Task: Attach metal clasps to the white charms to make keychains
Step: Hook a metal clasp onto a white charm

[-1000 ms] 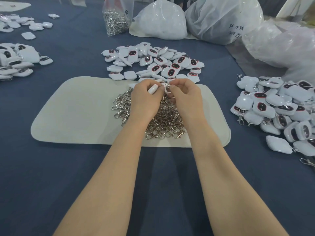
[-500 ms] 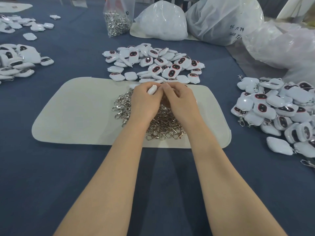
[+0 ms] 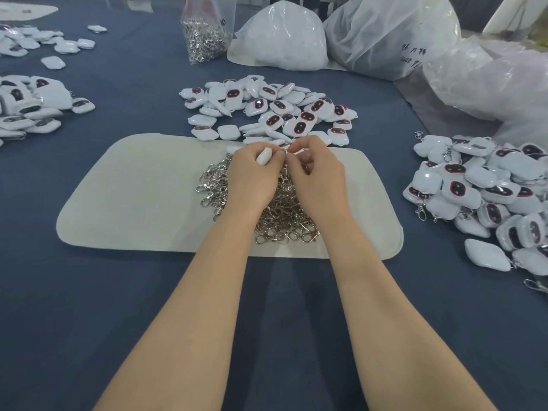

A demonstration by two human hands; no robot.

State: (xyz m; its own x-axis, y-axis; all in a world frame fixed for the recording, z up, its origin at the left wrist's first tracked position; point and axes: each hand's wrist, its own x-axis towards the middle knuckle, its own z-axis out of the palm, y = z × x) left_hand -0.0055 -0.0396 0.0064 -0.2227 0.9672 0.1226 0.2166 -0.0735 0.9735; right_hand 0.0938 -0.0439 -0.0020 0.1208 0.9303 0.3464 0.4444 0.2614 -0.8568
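Note:
My left hand (image 3: 252, 176) is closed around a white charm (image 3: 263, 157), whose edge shows between thumb and fingers. My right hand (image 3: 318, 176) pinches a small metal clasp (image 3: 285, 150) at the charm's top corner; the fingertips of both hands meet there. Both hands hover over a heap of silver clasps (image 3: 278, 212) on a cream mat (image 3: 142, 197). Beyond the mat lies a pile of loose white charms (image 3: 267, 109) with dark red-rimmed faces. At the right is a pile of charms with clasps on them (image 3: 486, 197).
A clear bag of clasps (image 3: 204, 34) stands at the back, beside large white plastic bags (image 3: 281, 37). More charm piles (image 3: 32, 108) lie at the left on the blue cloth (image 3: 89, 292). Crumpled plastic (image 3: 486, 81) fills the far right.
My right hand's fingertips have shifted slightly left and closed in on the charm's top corner. The left hand keeps its hold in the same spot.

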